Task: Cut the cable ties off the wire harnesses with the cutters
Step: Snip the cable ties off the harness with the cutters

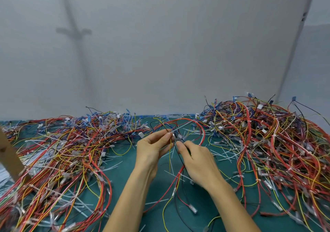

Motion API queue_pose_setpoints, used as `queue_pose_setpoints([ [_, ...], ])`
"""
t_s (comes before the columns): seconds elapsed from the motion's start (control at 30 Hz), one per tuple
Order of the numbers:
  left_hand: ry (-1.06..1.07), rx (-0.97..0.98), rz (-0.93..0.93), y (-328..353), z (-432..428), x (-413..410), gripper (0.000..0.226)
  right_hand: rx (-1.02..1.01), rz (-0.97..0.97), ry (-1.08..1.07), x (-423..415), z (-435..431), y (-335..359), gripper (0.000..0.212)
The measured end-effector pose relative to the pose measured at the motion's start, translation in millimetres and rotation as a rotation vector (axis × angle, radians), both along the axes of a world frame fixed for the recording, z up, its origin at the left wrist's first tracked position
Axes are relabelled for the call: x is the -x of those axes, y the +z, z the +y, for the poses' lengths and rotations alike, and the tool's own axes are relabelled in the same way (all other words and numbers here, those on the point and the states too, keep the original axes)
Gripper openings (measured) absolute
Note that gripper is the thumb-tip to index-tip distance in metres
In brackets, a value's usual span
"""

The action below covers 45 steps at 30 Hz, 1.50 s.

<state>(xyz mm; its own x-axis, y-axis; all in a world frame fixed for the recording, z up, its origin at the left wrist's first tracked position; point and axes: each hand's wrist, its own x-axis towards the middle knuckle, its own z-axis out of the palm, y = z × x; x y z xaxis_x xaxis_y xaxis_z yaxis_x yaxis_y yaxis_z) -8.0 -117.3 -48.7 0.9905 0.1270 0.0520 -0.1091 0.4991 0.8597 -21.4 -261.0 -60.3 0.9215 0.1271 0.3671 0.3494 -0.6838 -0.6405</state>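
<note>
Bare to the bottom edge of the view: left hand (pixel 151 147) and right hand (pixel 194 157), each on an uncovered forearm, left forearm (pixel 128 196) and right forearm (pixel 232 205). Slim fingers, narrow wrists, soft knuckle ridges across the backs. Short, plain thumbnail on the left, seemingly, though blurred.

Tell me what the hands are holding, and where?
Both the left hand and right hand pinch one wire harness at its bundled middle, fingertips close together.
</note>
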Motion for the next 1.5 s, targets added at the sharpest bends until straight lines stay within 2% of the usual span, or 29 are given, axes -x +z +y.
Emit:
queue_pose_setpoints([
  [0.8,0.009,-0.112,0.023,3.1,-2.8,4.5,0.011,-0.036,-0.009,0.009,-0.5,-0.4,0.5,0.053],
  [0.97,0.019,-0.137,0.019,2.1,-3.0,5.1,0.011,-0.099,0.004,0.003,1.3,1.4,3.3,0.054],
  [1.1,0.126,-0.166,0.062,5.4,3.6,0.6,0.008,-0.241,0.030,-0.149,-2.1,-2.5,7.4,0.053],
  [1.2,0.180,-0.176,0.105,5.9,12.1,-3.6,0.013,-0.113,0.116,-0.284,-4.5,-13.3,6.7,0.050],
  [1.27,0.227,-0.258,0.135,4.1,16.1,-6.2,0.019,-0.038,0.223,-0.314,-5.6,-17.6,4.1,0.043],
  [1.37,0.309,-0.475,0.178,-1.7,19.2,-10.2,0.022,-0.097,0.355,-0.279,-6.1,-16.5,2.3,0.029],
  [1.5,0.457,-0.841,0.149,-6.4,24.6,-8.7,0.028,-0.141,0.333,-0.308,-6.3,-12.6,4.2,0.006],
])
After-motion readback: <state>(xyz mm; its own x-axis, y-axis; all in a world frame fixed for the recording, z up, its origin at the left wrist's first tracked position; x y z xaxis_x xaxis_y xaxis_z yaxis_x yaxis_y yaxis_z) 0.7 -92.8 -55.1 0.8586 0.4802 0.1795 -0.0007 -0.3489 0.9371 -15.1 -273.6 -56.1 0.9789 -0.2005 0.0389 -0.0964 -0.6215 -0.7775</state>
